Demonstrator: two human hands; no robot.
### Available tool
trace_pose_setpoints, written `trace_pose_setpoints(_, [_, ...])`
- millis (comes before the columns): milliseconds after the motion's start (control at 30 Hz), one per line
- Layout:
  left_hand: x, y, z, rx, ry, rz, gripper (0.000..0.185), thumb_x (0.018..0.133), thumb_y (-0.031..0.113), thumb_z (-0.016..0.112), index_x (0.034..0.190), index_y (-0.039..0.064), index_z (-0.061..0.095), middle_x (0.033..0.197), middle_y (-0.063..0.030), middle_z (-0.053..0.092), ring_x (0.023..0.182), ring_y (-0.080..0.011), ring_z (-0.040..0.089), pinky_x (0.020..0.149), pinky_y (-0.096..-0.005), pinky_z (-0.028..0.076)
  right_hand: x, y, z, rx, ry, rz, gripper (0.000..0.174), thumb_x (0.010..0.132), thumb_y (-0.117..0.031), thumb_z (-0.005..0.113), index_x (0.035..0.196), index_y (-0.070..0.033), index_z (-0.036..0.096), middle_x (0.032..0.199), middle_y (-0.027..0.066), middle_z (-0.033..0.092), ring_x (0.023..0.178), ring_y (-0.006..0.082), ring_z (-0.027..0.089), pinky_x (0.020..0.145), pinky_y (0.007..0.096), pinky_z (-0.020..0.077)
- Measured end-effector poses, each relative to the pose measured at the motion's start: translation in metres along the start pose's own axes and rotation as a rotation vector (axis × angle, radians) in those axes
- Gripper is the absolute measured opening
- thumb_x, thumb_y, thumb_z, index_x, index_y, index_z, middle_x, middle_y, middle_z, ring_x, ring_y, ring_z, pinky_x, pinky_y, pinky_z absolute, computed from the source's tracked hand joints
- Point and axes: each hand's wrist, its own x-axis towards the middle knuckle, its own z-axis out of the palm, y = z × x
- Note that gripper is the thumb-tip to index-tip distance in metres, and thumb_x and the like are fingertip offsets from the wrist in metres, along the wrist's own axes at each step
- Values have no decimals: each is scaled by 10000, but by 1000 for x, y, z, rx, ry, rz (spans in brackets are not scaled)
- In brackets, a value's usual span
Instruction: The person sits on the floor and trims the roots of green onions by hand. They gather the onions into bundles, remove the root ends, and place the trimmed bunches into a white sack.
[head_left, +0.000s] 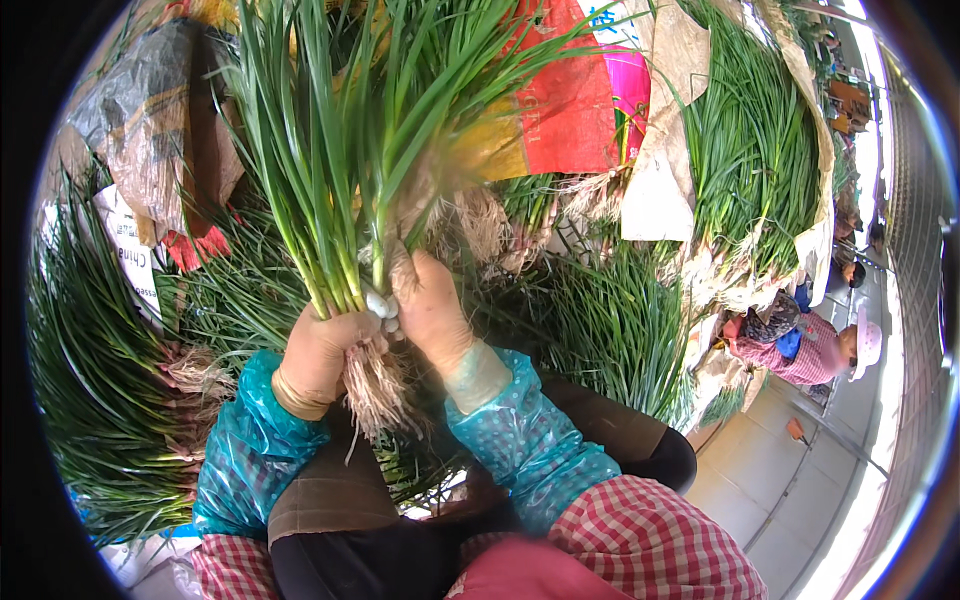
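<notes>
My left hand, in a pale thin glove, grips a bunch of leafy green stalks, likely green garlic, near their base. Their pale stringy roots hang below the fist, and the long leaves fan upward. Close beside it, my right hand, gloved too, has its fingers closed around more stalks of the same kind. Whitish fingertips show between the two hands; which hand they belong to is hard to tell. The base of the right-hand stalks is hidden.
Rooted green bunches are piled at the left, with another heap at the right. Upright bunches stand in an open sack. Red-yellow sacking and grey plastic lie beyond. A person in a pink hat is at far right.
</notes>
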Motion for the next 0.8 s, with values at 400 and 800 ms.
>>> trace_pose_setpoints(400, [9,1,-14,-400,-195,-124,382,763,81,598,1133,-1,550,1013,-115,618,926,-238,633,779,-450,581,6,-19,-85,-463,101,65,497,909,-513,557,944,-22,626,763,128,646,672,227,620,614,339,484])
trace_pose_setpoints(800, [4,4,-10,-151,-203,-49,414,716,88,633,1116,-3,570,952,-105,615,835,-224,604,703,-372,565,-32,-20,-87,-328,396,-406,101,905,-110,649,924,-20,607,695,61,600,604,91,570,542,258,477])
